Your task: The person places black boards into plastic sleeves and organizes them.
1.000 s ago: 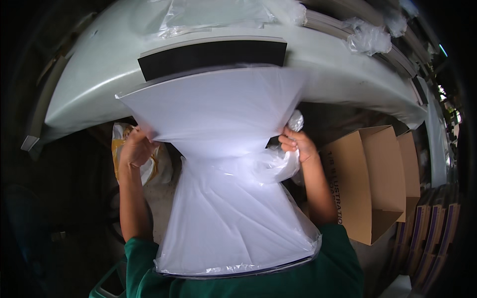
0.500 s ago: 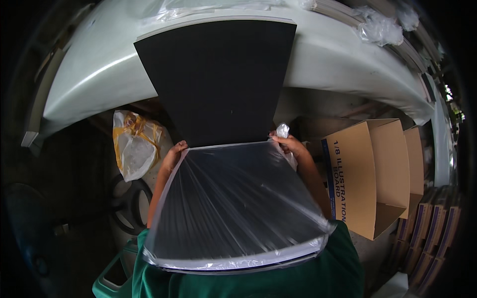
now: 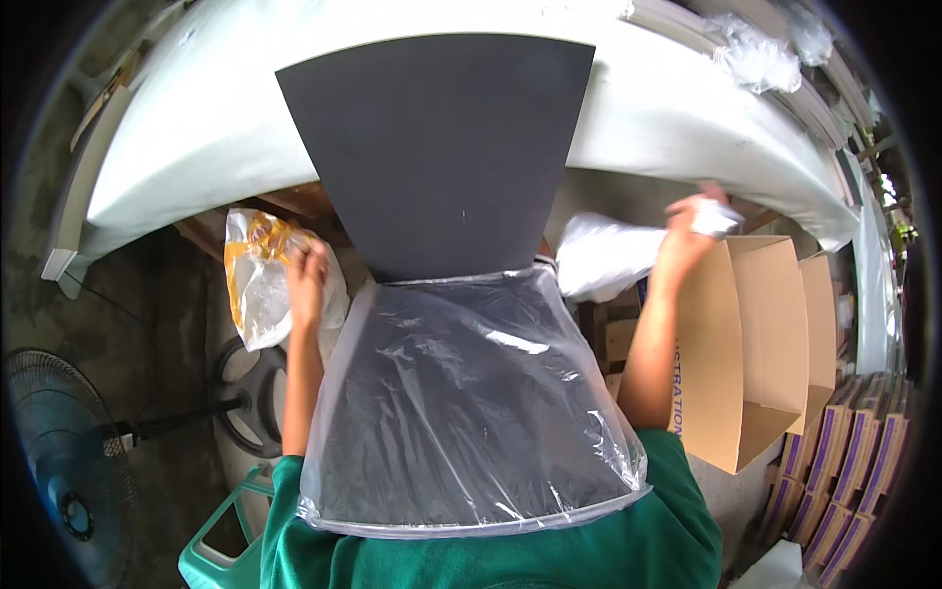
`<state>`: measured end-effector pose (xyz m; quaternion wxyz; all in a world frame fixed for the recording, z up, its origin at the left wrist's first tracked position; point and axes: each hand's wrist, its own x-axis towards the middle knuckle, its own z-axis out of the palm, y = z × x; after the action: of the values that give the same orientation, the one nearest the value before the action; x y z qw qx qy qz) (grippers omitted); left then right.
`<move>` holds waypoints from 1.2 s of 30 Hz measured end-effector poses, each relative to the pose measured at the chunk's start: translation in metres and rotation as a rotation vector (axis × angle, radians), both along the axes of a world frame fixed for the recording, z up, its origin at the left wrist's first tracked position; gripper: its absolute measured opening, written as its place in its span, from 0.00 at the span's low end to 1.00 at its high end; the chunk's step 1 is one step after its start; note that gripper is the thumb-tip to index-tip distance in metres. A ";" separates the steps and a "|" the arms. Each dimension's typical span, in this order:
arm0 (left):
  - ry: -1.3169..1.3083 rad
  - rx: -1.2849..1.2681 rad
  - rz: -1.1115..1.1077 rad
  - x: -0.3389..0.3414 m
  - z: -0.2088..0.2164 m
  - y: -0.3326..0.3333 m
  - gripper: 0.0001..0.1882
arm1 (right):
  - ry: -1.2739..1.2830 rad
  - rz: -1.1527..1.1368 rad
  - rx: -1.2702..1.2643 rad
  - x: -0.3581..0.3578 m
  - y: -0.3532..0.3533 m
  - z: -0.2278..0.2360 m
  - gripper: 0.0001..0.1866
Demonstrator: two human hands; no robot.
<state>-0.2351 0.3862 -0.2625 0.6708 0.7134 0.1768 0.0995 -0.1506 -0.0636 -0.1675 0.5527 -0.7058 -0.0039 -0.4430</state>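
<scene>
A black board leans against the covered table edge. Below it, a black panel in a clear plastic sleeve lies over my lap, the sleeve's rim crossing where the two meet. My right hand, blurred by motion, is raised to the right, closed on a whitish translucent plastic bag that trails toward the sleeve. On the left, my left hand is off the sleeve, in front of a white plastic bag with yellow tape. Its fingers look bent, but blur hides whether they grip anything.
Open cardboard boxes stand close on the right, with stacked flat packs beyond. At left are a fan and a green stool. A pale sheet covers the table; crumpled clear plastic lies at its far right.
Both hands have let go of the sleeve's upper corners and moved outward. My right hand now holds up a whitish plastic bag; the sleeve, stretched taut before, lies looser.
</scene>
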 end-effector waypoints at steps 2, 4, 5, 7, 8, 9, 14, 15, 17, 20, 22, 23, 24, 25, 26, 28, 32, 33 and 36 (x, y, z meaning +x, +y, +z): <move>-0.190 0.023 -0.068 -0.002 0.081 -0.028 0.09 | -0.147 -0.043 0.148 -0.026 0.038 0.070 0.14; -0.309 0.038 -0.251 -0.009 0.153 -0.077 0.18 | -0.223 0.227 0.198 -0.041 0.075 0.096 0.17; -0.337 0.046 -0.387 -0.012 0.176 -0.096 0.24 | -0.219 0.423 0.235 -0.046 0.092 0.097 0.17; -0.544 0.477 -0.601 -0.013 0.208 -0.128 0.36 | -0.024 0.926 0.468 -0.067 0.132 0.109 0.17; -0.592 0.528 -0.630 -0.014 0.204 -0.139 0.39 | 0.099 1.283 0.554 -0.072 0.141 0.115 0.17; -0.640 0.579 -0.660 -0.015 0.200 -0.148 0.42 | 0.216 1.431 0.675 -0.075 0.150 0.117 0.19; -0.423 0.505 -0.844 -0.015 0.185 -0.138 0.11 | 0.357 1.513 0.657 -0.056 0.149 0.108 0.23; -0.389 0.405 -0.832 -0.015 0.183 -0.136 0.12 | 0.375 1.514 0.434 -0.051 0.143 0.098 0.23; -0.311 0.200 -0.795 -0.016 0.178 -0.132 0.12 | 0.566 1.531 0.335 -0.056 0.143 0.104 0.22; -0.352 0.310 -0.920 -0.010 0.170 -0.120 0.13 | 0.657 1.421 0.329 -0.052 0.145 0.093 0.13; -0.351 0.384 -0.967 -0.009 0.170 -0.114 0.12 | 0.659 1.364 0.297 -0.049 0.146 0.093 0.09; -0.346 0.433 -0.982 -0.009 0.173 -0.112 0.12 | 0.630 1.361 0.264 -0.046 0.148 0.089 0.10; -0.341 0.483 -0.998 -0.008 0.176 -0.111 0.13 | 0.602 1.358 0.231 -0.044 0.151 0.084 0.11; -0.370 0.583 -0.966 -0.008 0.178 -0.108 0.13 | 0.574 1.355 0.200 -0.043 0.154 0.081 0.11; -0.399 0.683 -0.933 -0.008 0.181 -0.106 0.13 | 0.589 1.305 0.254 -0.043 0.156 0.081 0.11; -0.506 0.738 -0.692 -0.008 0.181 -0.110 0.13 | 0.522 1.220 0.246 -0.043 0.160 0.079 0.11; -0.447 0.482 -0.378 -0.008 0.181 -0.119 0.12 | 0.490 1.193 0.380 -0.051 0.171 0.073 0.11; -0.346 0.403 -0.427 -0.009 0.182 -0.117 0.11 | 0.472 1.209 0.430 -0.052 0.172 0.070 0.10; -0.371 0.281 -0.241 -0.013 0.176 -0.124 0.09 | 0.500 1.267 0.490 -0.053 0.171 0.070 0.12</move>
<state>-0.2480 0.2626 -0.0868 0.5930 0.7851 -0.0511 0.1714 -0.2041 0.1076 -0.0970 0.8302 -0.5039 -0.1863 0.1491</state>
